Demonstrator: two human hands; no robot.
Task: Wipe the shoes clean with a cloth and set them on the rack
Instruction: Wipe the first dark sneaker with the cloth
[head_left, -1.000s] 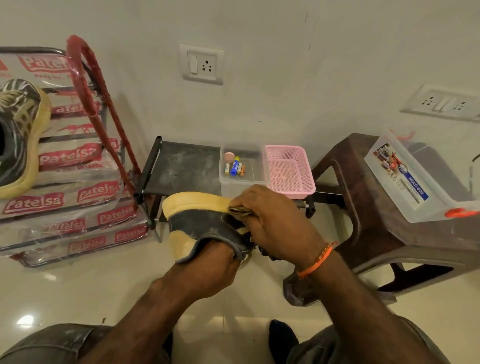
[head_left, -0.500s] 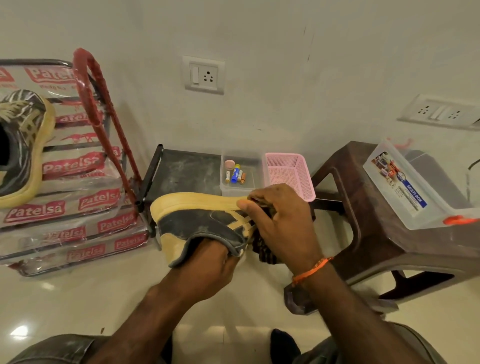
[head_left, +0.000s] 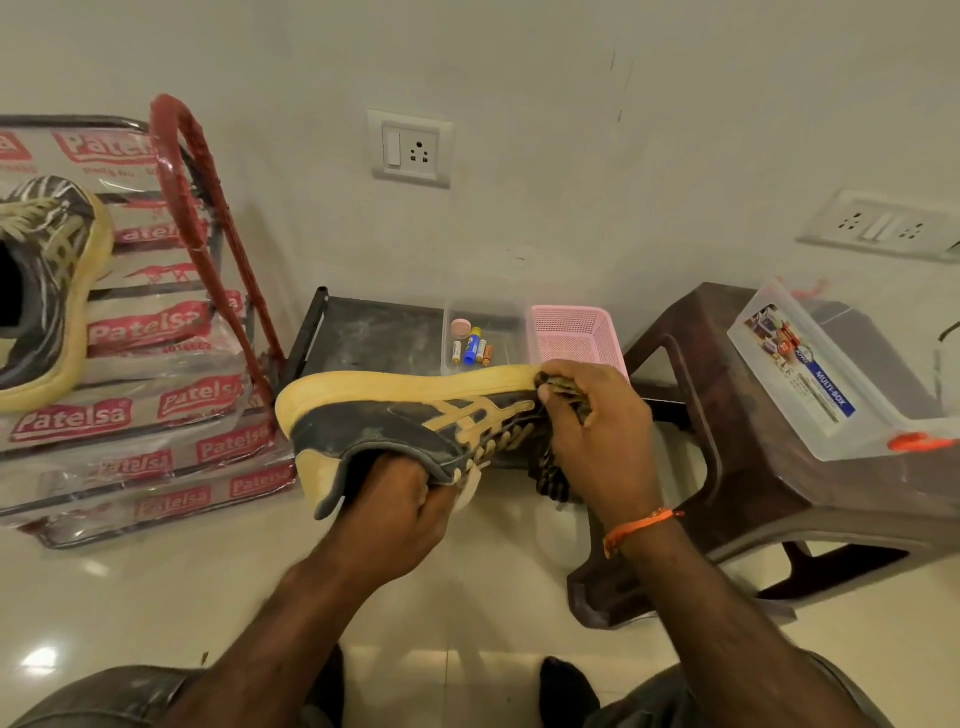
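A black shoe with tan stripes and a tan sole lies on its side in the air at the centre, sole facing the wall. My left hand is pushed into its opening and holds it. My right hand grips a dark patterned cloth and presses it on the sole near the toe; part of the cloth hangs below the hand. The matching shoe rests on the rack at the far left.
The rack's shelves are wrapped in plastic with red print. A low black stand against the wall carries a clear box of batteries and a pink basket. A brown plastic stool with a clear lidded box stands right.
My right hand with the cloth has slid along the sole from the middle of the shoe toward the toe. More of the shoe's side now shows.
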